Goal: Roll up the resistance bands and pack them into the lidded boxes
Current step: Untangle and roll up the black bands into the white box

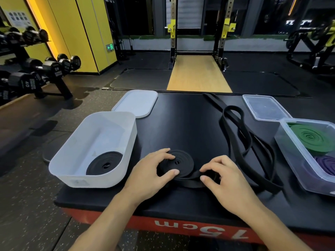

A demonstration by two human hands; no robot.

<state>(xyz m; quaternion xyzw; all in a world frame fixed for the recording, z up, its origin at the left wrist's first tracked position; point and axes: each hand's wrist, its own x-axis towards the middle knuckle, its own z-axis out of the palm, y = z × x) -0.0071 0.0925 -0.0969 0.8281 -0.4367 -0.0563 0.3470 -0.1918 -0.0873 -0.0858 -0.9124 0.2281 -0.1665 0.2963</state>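
Observation:
A partly rolled black resistance band lies flat on the black box top. My left hand grips the coil, fingers on its top and thumb at its near side. My right hand pinches the band's loose tail just right of the coil. More loose black bands trail toward the far right. The white box at the left holds one rolled black band. The clear box at the right holds a green roll and a purple roll.
The white lid lies behind the white box, the clear lid behind the clear box. The platform's red front edge is close to me. A dumbbell rack stands at the left, a squat rack farther back.

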